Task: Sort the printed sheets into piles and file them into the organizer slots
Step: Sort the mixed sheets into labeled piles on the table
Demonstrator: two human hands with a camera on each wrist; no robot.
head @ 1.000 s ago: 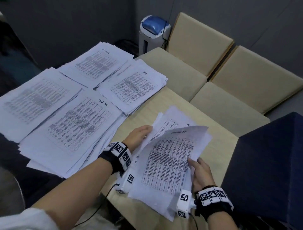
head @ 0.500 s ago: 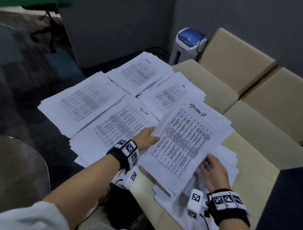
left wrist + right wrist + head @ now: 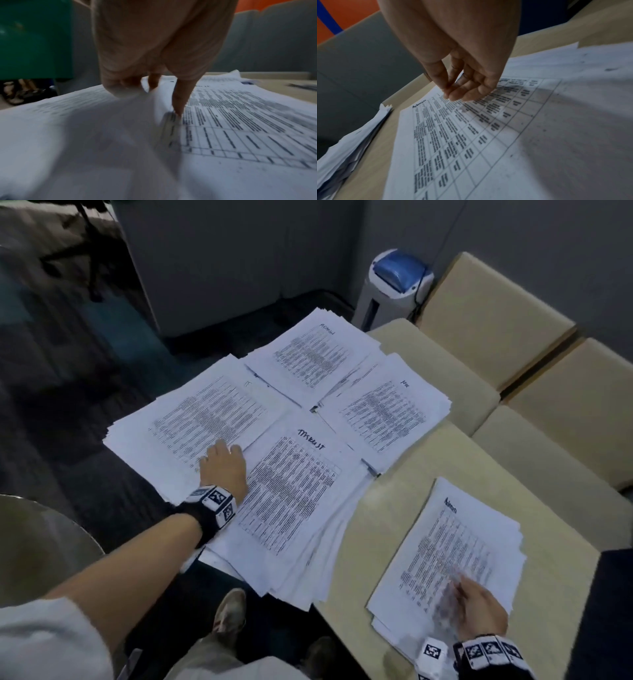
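Four piles of printed sheets lie side by side in the head view: a far-left pile (image 3: 205, 419), a far pile (image 3: 308, 357), a pile (image 3: 383, 412) towards the sofa, and a near pile (image 3: 291, 491) with a handwritten heading. My left hand (image 3: 222, 463) rests flat where the far-left and near piles meet; in the left wrist view the left hand (image 3: 149, 97) has its thumb and fingertips on the paper. A separate stack headed "Admin" (image 3: 455, 549) lies at the right. My right hand (image 3: 474, 602) touches it near its lower edge; the right hand (image 3: 453, 93) has loosely bunched fingertips on the top sheet (image 3: 471, 135).
The piles overhang the beige table (image 3: 394, 508). A pen (image 3: 370, 467) lies by the near pile. A dark blue box (image 3: 613, 611) stands at the right edge. Beige sofa seats (image 3: 548, 440) and a white and blue bin (image 3: 394, 285) are behind. My shoes (image 3: 229, 611) show below.
My left hand carried the top sheet leftwards off the right stack and laid it on the near pile. My right hand stayed on the stack, now topped by the "Admin" sheet.
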